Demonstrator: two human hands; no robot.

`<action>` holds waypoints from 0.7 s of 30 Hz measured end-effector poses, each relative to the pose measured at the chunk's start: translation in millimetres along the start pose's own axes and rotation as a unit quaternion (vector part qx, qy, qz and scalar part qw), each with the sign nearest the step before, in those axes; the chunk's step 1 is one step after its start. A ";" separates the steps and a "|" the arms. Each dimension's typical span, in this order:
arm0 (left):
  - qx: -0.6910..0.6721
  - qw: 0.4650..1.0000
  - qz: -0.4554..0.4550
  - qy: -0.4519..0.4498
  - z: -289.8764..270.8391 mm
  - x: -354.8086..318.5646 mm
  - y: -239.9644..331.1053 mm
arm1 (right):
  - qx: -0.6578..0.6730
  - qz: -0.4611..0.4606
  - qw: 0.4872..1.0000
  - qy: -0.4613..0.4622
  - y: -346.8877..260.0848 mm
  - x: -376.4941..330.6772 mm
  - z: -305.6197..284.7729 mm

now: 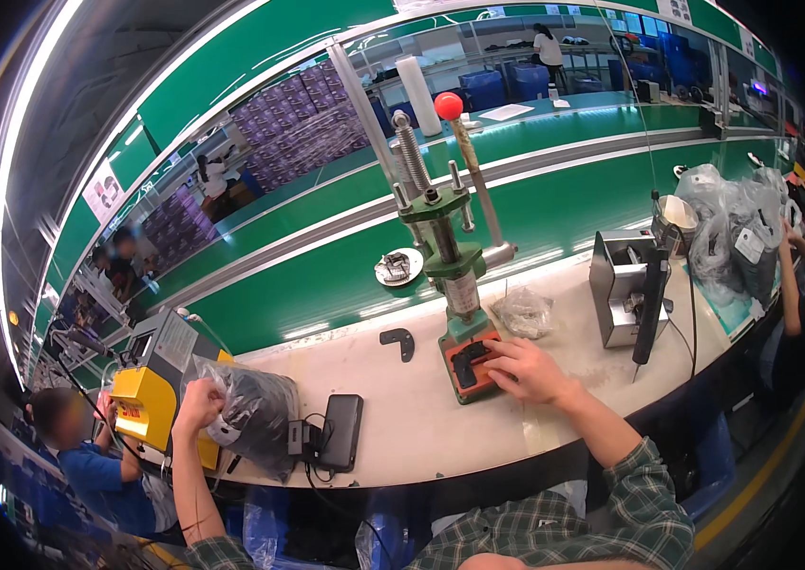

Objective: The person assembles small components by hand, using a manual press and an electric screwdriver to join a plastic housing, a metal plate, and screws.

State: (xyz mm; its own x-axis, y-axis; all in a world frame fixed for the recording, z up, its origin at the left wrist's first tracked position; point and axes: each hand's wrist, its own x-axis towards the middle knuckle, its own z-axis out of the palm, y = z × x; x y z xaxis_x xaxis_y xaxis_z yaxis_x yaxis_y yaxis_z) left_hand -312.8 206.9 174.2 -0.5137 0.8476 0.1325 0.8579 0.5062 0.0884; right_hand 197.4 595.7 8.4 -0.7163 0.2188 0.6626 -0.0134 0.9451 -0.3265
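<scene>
My left hand point(201, 404) is closed on the upper edge of a clear plastic bag point(260, 413) full of dark parts, at the left of the bench. Its fingertips are partly hidden by the crinkled film. My right hand point(530, 370) reaches over the red base of a green hand press point(448, 247), fingers stretched and apart. Its fingertips touch or hover just over a black angled part point(466, 366) lying on that base. The press ram stands above the part, and its lever ends in a red ball point(448, 105). A similar black L-shaped piece point(399, 344) lies on the bench left of the press.
A black power bank point(343, 432) with cables lies near the front edge. The yellow-and-grey machine point(160, 375) stands left. Behind the press are a small clear bag point(524, 312) and a white dish point(398, 267) on the green conveyor. A metal stand point(616, 290) holds a black tool; co-workers flank me.
</scene>
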 end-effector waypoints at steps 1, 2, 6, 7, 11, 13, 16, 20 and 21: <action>0.002 1.000 0.004 -0.002 -1.5 -4.3 -2.5 | 0.001 0.000 1.000 -0.004 -0.2 -0.9 0.9; -0.035 0.999 -0.011 0.033 -4.5 -9.6 -4.3 | 0.001 -0.001 1.000 -0.008 1.2 -2.6 -0.2; 0.049 0.985 -0.020 0.167 -21.0 -34.5 12.4 | -0.003 0.018 1.000 0.002 6.4 -6.9 -12.6; 0.182 0.943 -0.002 0.279 -24.9 -41.2 27.2 | -0.002 0.030 0.999 0.029 6.1 -6.7 -21.4; -0.074 0.884 -0.007 0.462 7.3 -75.6 184.1 | 0.279 0.175 0.943 0.055 -28.4 -1.6 -34.1; -0.244 0.896 0.064 0.365 58.7 -78.2 274.4 | 0.444 0.198 0.874 0.024 -58.3 1.6 -34.8; -0.636 0.766 0.012 0.091 164.9 -63.1 354.3 | 0.373 0.175 0.911 -0.006 -74.1 1.7 -18.8; -0.777 0.629 -0.020 0.000 214.3 -44.4 392.1 | 0.416 0.288 0.863 0.001 -70.9 -21.2 2.9; -0.789 0.613 -0.033 -0.021 219.7 -43.4 394.8 | 0.429 0.308 0.849 0.013 -68.1 -25.6 4.1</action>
State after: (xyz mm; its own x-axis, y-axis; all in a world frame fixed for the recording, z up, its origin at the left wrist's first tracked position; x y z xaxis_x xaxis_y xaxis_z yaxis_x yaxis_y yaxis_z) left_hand 49.9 404.9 -13.6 -0.5180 0.8537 0.0535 -0.2586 -0.2159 0.9415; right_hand 213.8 524.8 10.9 -0.7562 0.6237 0.1981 -0.1531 0.1257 -0.9802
